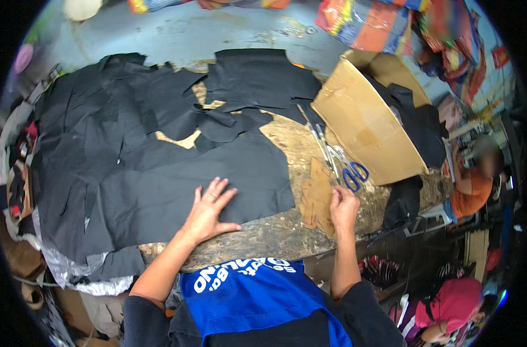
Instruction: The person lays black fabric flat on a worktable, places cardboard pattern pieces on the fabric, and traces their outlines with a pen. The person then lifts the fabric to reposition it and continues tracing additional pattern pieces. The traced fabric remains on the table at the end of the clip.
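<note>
My left hand lies flat with fingers spread on a large sheet of black material, near its front right part. My right hand is closed, thumb and fingers pinched on the near end of a slim silver pen. Beside that hand are scissors with blue handles, their blades pointing away from me. A brown cardboard pattern piece lies just left of my right hand. Farther back, a cut piece of black material lies over other scraps with ragged gaps between them.
An open cardboard box holding black material stands at the right of the worn wooden table. Black scraps hang near the table's right end. Two other people, in an orange top and a pink top, are at the right.
</note>
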A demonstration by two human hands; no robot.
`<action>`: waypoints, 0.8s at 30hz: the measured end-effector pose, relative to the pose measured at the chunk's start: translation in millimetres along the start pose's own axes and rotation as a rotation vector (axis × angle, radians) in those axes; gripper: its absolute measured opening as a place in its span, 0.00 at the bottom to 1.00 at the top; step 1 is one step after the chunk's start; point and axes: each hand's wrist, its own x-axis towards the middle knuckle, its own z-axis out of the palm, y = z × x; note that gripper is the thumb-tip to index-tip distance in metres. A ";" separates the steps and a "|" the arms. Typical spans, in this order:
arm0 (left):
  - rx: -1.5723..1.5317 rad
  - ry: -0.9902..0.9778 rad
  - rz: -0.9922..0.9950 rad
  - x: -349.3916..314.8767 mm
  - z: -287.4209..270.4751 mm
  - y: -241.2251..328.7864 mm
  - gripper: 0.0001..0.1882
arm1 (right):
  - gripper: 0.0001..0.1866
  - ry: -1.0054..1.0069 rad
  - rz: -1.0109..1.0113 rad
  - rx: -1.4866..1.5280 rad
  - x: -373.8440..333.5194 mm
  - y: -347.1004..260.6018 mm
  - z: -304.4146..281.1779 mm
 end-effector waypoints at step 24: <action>-0.509 0.469 -0.343 -35.6 32.5 -26.8 0.06 | 0.16 -0.133 0.308 0.413 61.8 11.6 -18.0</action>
